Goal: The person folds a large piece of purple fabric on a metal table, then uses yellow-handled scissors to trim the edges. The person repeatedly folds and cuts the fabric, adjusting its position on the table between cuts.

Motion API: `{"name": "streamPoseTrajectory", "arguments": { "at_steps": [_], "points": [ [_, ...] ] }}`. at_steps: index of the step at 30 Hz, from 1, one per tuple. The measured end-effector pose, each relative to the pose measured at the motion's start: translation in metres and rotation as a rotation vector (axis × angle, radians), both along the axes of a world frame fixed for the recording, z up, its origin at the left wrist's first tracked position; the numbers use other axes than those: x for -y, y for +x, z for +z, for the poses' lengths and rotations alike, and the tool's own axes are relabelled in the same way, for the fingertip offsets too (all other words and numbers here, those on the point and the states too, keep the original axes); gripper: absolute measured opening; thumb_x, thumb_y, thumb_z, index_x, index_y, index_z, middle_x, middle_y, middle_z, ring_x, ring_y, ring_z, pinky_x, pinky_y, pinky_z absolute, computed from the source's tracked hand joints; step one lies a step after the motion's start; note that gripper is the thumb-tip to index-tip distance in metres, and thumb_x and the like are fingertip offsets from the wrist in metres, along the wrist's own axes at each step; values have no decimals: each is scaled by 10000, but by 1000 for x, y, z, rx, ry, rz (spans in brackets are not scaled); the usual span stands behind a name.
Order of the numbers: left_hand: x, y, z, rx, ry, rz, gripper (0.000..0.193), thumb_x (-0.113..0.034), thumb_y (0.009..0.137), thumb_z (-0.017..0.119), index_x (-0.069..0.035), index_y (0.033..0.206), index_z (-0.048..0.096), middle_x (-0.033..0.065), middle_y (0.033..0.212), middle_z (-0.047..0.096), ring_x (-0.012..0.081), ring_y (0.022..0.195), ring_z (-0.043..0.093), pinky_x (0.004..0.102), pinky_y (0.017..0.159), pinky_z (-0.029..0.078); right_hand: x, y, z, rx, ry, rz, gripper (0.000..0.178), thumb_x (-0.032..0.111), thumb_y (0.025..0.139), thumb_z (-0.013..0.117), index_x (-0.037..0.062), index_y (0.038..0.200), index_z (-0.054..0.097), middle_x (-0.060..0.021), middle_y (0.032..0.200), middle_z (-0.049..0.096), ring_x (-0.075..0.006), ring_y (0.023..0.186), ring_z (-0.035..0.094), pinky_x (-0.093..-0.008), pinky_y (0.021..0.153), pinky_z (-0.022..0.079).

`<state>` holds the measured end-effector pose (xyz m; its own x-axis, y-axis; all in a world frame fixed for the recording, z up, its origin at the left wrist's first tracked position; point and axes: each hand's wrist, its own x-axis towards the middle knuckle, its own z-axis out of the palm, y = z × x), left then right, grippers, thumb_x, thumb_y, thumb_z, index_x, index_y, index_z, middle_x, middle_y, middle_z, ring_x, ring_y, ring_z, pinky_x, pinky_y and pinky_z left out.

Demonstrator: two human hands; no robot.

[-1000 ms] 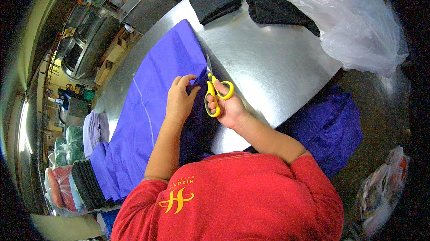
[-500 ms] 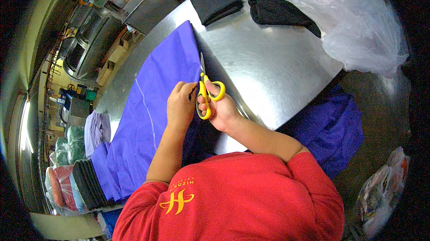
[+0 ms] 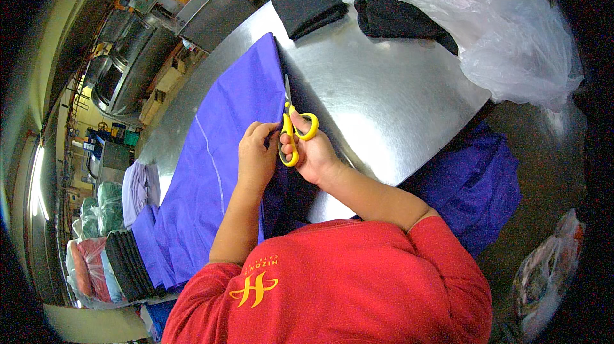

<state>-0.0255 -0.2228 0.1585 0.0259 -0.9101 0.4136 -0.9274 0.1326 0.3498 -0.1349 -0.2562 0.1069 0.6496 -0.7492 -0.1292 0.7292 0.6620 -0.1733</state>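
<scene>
A large purple cloth (image 3: 217, 120) lies across the metal table (image 3: 377, 82), a pale line running down it. My left hand (image 3: 257, 155) is closed on the cloth's right edge, thumb and fingers pinched together. Right beside it, my right hand (image 3: 318, 157) grips scissors (image 3: 291, 141) with yellow and dark handles. Their blades point away from me and lie along the cloth's edge, just beyond my left fingers. How far the blades are apart is hard to make out.
Folded black cloths (image 3: 307, 5) and clear plastic bags (image 3: 499, 31) sit at the table's far side. More purple cloth (image 3: 470, 184) hangs off the right side. At left are a stack of black folded cloth (image 3: 128, 264), lilac cloth (image 3: 139, 190) and bagged textiles (image 3: 93, 267).
The scissors and my right hand have shifted slightly up and left, the handles a little closer together. My left hand stays at the cloth's edge, almost unmoved.
</scene>
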Motion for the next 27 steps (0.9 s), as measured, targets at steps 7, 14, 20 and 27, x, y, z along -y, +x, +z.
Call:
{"name": "streamPoseTrajectory", "arguments": {
  "at_steps": [7,14,20,27],
  "points": [
    [-10,3,4,-21,26,-10,122,-24,768,613,-8,887,635,144,788,588,315,748,590,366,663,463,15,7,-1,-14,16,-52,232,335,885,566,120,912,484,-18,671,510,-114,537,502,-231,490,439],
    [-21,1,11,-41,57,-21,122,-15,751,638,-18,873,637,126,781,588,292,739,593,337,666,468,30,13,-5,-18,23,-58,244,346,877,574,121,906,485,-20,664,505,-118,537,503,-232,485,436],
    [-27,3,17,-25,76,-51,123,-19,743,645,-9,865,634,127,781,588,289,735,592,336,660,468,42,18,-7,-85,6,-80,265,381,860,588,135,890,492,-24,659,514,-122,531,497,-231,488,432],
    [-29,3,22,-38,97,-70,136,-26,740,648,-23,876,642,119,774,589,285,730,590,338,652,466,52,22,-9,-57,-6,-76,260,375,860,591,135,889,495,-20,659,515,-126,528,496,-227,476,428]
  ]
}}
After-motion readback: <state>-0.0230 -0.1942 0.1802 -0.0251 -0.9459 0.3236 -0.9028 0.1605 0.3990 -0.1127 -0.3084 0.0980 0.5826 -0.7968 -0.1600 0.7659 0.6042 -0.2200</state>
